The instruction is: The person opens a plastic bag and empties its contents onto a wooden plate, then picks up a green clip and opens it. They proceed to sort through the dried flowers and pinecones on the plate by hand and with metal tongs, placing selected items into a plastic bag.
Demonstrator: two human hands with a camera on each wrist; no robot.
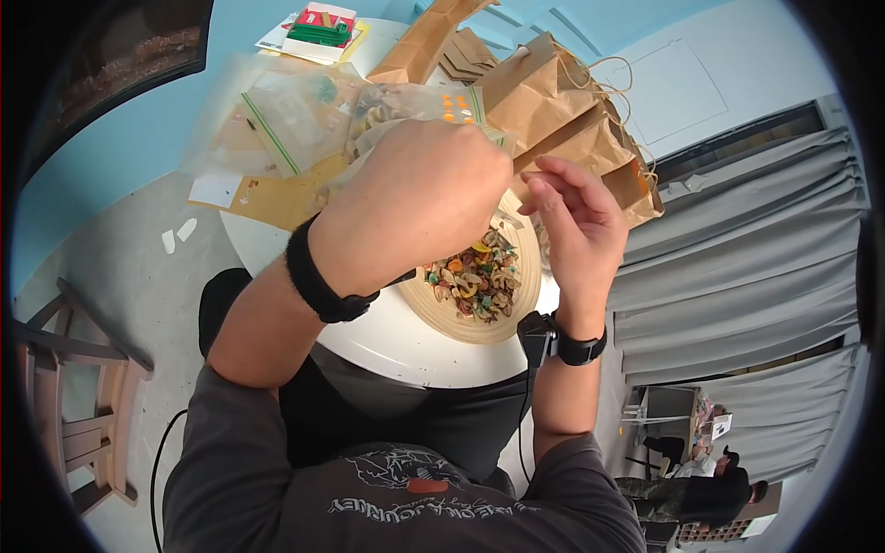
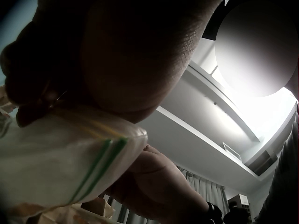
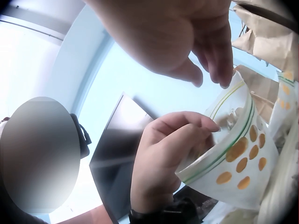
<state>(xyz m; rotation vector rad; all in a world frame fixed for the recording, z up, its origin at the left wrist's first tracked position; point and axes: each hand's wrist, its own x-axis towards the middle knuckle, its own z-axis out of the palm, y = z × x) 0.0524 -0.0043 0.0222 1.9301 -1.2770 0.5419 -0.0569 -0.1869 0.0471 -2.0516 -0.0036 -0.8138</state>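
Note:
A translucent zip bag with green stripes and orange dots has its mouth spread. My left hand grips the bag's rim, its fingers bent over the edge in the right wrist view; from the head camera this hand mostly hides the bag. Opposite it, my right hand has thumb and fingers apart and loosely bent, the fingertips close to the bag's upper corner; whether they touch it I cannot tell. Below both hands lies a round pale tray with a heap of small multicoloured pieces.
Other zip bags lie at the table's far left over a yellow sheet. Brown paper bags stand behind my right hand. A red and green box sits at the back of the white table. A wooden chair is at left.

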